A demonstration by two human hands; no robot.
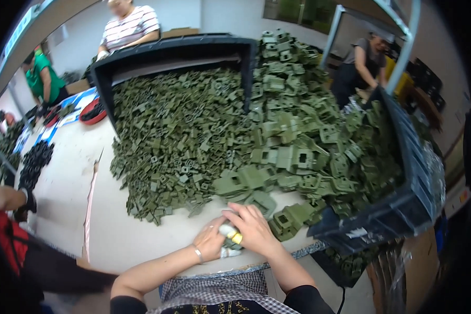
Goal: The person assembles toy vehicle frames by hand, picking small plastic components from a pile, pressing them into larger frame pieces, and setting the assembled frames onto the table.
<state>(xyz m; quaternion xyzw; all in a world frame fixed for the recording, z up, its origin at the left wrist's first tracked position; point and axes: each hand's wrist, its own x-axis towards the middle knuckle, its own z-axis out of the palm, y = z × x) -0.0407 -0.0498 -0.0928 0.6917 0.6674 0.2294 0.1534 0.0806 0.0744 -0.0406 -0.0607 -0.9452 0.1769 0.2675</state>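
Observation:
Both my hands are together at the table's near edge. My left hand (209, 242), with a band at its wrist, curls inward around something mostly hidden. My right hand (252, 230) bends over the same spot from the right, its fingers close together. Between them show a white and yellow wrapping (231, 234), perhaps on a thumb, and a bit of green below it. What they hold I cannot make out. Just beyond my fingers lies a rounded green plastic part (261, 203). A larger green plastic housing (290, 220) rests right of my right hand.
A heap of small green plastic pieces (183, 141) spills from a tipped black crate (178, 42). Larger green housings (293, 157) pile to its right, against another dark crate (387, 214). Red trays (93, 112) stand far left. A red-clad co-worker (5, 225) sits left; others work behind.

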